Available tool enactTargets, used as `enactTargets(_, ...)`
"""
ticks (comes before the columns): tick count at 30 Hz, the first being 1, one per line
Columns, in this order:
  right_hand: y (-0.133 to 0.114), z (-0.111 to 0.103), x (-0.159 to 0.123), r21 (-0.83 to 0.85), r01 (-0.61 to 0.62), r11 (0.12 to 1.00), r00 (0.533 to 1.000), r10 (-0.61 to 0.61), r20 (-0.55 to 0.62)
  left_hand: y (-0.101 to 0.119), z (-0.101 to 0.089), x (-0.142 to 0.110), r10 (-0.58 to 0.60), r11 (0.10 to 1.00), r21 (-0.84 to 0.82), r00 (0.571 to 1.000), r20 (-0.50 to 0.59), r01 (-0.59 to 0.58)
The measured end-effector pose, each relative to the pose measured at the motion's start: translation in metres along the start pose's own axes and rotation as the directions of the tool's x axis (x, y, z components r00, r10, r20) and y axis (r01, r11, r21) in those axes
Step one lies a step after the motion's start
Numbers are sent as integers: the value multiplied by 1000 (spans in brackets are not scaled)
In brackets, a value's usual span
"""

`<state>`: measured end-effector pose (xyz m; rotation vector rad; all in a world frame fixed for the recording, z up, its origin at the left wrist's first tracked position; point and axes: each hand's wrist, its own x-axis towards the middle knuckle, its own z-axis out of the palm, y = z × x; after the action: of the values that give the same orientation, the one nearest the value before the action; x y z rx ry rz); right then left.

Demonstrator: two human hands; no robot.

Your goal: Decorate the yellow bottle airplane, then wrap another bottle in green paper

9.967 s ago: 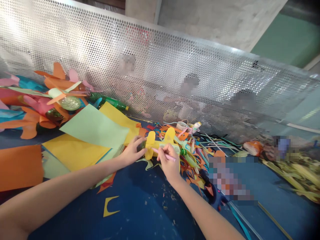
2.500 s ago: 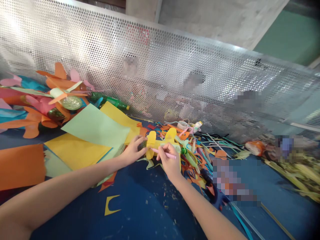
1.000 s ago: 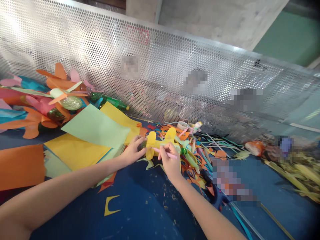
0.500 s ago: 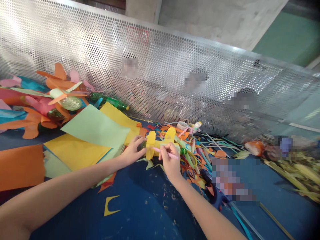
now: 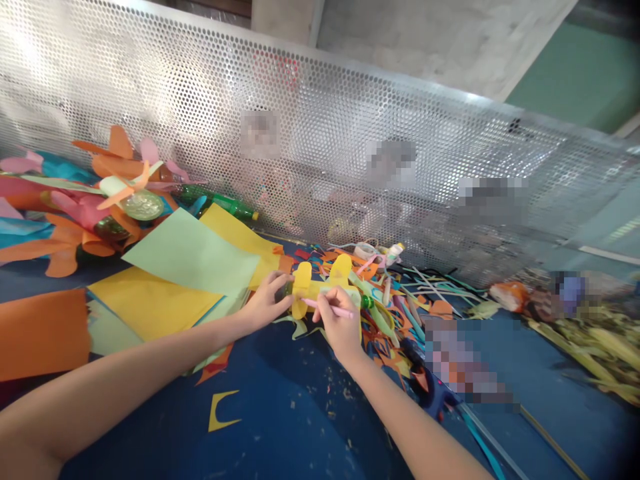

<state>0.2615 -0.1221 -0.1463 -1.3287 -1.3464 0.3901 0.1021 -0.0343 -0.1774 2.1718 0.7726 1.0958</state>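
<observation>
A plastic bottle wrapped in yellow paper (image 5: 311, 289), with rounded yellow paper flaps standing out like wings, lies across the blue surface. Its green cap (image 5: 367, 302) points right. My left hand (image 5: 269, 303) grips the bottle's dark bottom end from the left, thumb and fingers around it. In a writing grip, my right hand (image 5: 340, 320) holds a pink pen (image 5: 341, 311), its tip at the yellow paper near the left flap. The right hand covers part of the bottle's near side.
Sheets of green paper (image 5: 193, 250) and orange paper (image 5: 43, 333) lie left, below a pile of paper-decorated bottles (image 5: 143, 205). Paper scraps (image 5: 430, 308) and a blue glue gun (image 5: 434, 393) are right. A perforated metal panel (image 5: 320, 133) stands behind, people visible through it.
The pen and my right fingers have shifted slightly, the pen lying a little flatter and lower at its left end. My left hand and the bottle stay in place.
</observation>
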Motion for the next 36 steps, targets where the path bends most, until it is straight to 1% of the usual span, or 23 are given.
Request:
enactTargets(3,1,0,1,-25,7,1000,1000,-6,9,-2,1,0,5,1000,1,1000,3,-5)
enactTargets(6,0,0,1,-14,21,1000,1000,-21,16,-3,1,0,8,1000,4,1000,5,-8)
enactTargets(10,-1,0,1,36,17,999,1000,-16,-15,-3,1,0,7,1000,10,1000,5,-7)
enactTargets(13,0,-1,0,28,11,1000,1000,-10,-29,-3,0,0,7,1000,10,1000,4,-7)
enactTargets(20,1,0,2,16,-2,1000,1000,2,1,-2,0,0,9,1000,10,1000,9,-9)
enactTargets(26,3,0,2,4,4,1000,1000,-4,-16,-1,1,0,6,1000,4,1000,5,-6)
enactTargets(36,-1,0,1,-18,13,1000,1000,-13,5,-4,1,0,16,1000,-9,1000,5,-16)
